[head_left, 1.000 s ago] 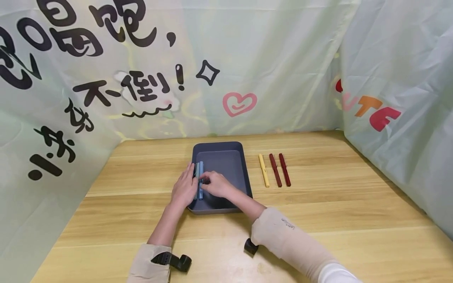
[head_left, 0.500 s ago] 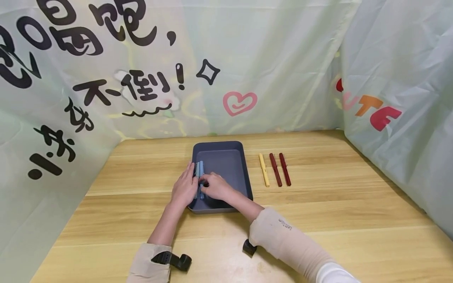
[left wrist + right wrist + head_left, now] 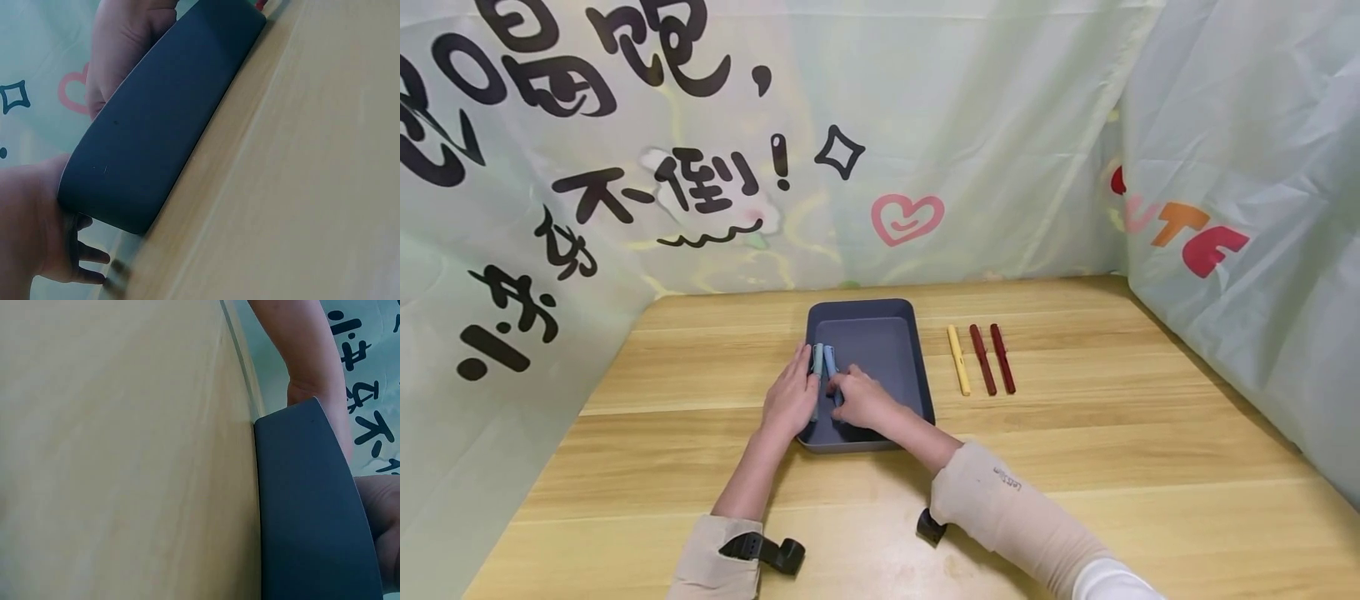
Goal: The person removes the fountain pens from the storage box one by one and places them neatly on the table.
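Note:
A dark grey-blue tray point(image 3: 880, 350) stands on the wooden table. My left hand point(image 3: 790, 396) rests along its left wall, fingers straight and pointing away from me. In the left wrist view, several of that hand's fingertips point(image 3: 94, 254) show past the outside of the tray. Inside, a teal pen point(image 3: 817, 360) lies along the left wall, beside the left hand. My right hand point(image 3: 863, 398) reaches into the tray and pinches a light blue pen point(image 3: 830, 357) with thumb and fingers; its lower part is mostly covered. The blue pen slants slightly, apart from the teal one.
Right of the tray, a yellow pen point(image 3: 958, 360) and two dark red pens point(image 3: 983, 360) lie side by side on the table point(image 3: 1112, 400). A printed cloth point(image 3: 1000, 150) hangs behind the table and along its sides. Dark wrist cameras sit on both forearms.
My right hand has shifted slightly right and toward me with the blue pen, opening a gap between it and the teal pen. The left hand has stayed in place.

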A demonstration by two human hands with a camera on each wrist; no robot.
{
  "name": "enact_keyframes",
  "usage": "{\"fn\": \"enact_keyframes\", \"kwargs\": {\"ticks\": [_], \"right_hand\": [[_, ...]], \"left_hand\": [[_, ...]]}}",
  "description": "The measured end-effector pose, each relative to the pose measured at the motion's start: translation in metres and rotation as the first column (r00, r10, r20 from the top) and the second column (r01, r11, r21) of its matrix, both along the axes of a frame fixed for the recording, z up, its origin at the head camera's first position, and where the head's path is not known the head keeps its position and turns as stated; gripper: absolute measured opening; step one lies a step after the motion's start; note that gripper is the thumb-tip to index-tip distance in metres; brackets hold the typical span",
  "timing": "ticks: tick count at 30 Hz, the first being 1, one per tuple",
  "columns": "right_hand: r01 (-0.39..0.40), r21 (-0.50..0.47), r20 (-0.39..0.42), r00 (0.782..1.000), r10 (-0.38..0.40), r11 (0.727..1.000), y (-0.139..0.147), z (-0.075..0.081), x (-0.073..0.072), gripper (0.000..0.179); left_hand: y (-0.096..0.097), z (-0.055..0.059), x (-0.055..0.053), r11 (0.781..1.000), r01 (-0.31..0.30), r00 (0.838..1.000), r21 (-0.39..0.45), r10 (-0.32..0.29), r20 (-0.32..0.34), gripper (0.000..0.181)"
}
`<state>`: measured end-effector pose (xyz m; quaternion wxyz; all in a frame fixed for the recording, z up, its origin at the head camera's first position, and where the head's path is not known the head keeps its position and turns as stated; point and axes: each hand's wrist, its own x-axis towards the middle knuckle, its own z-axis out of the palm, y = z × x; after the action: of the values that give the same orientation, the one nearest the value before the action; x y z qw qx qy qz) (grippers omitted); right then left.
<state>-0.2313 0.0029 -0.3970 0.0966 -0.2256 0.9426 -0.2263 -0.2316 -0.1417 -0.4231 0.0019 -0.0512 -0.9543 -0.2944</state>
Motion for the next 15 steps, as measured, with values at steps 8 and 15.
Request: {"fn": "enact_keyframes", "kwargs": {"ticks": [8,15], "right_hand": [[0.031,-0.130,0.108,0.994,-0.017,0.991,0.009,0.001,-0.005,0.032],[0.115,-0.315,0.264,0.964,-0.030,0.942,0.023,0.007,-0.009,0.033]], "left_hand": [[0.000,-0.002,0.000,1.000,-0.002,1.000,0.005,0.002,-0.002,0.053],[-0.001,-0.001,0.001,1.000,-0.007,1.000,0.003,0.007,-0.012,0.053]]}}
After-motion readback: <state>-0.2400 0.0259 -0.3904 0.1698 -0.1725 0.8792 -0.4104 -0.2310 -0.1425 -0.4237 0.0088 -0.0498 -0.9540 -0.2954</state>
